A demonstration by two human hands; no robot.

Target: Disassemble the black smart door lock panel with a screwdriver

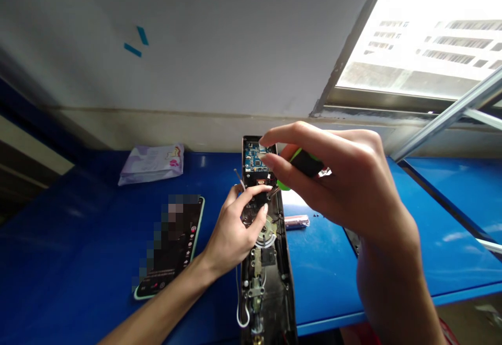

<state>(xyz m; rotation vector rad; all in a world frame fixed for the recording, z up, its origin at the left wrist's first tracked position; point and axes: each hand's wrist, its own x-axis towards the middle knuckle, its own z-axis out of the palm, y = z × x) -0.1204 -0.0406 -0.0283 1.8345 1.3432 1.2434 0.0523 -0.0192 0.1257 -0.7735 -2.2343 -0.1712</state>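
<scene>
A long black device housing (288, 282) lies lengthwise in front of me, its inside exposed. At its far end is a blue circuit board (254, 158); nearer to me are a round pale part (266, 230) and metal fittings. My left hand (239, 225) reaches over the housing, thumb and index finger curved around a small black part (259, 200) in it. My right hand (337, 177) holds a green and black screwdriver (304, 163) against its fingers, the shaft slanting down near my left fingertips. Its thumb and index finger are bent close together over the circuit board; whether anything small is between them is unclear.
A phone (176, 251) with its screen lit lies left on the blue table (102, 240). Behind it is a white and purple packet (152, 163). Right of the housing are a shiny wrapped bundle (297, 222) and tiny dark screws (317, 215). A metal frame (451, 110) stands right.
</scene>
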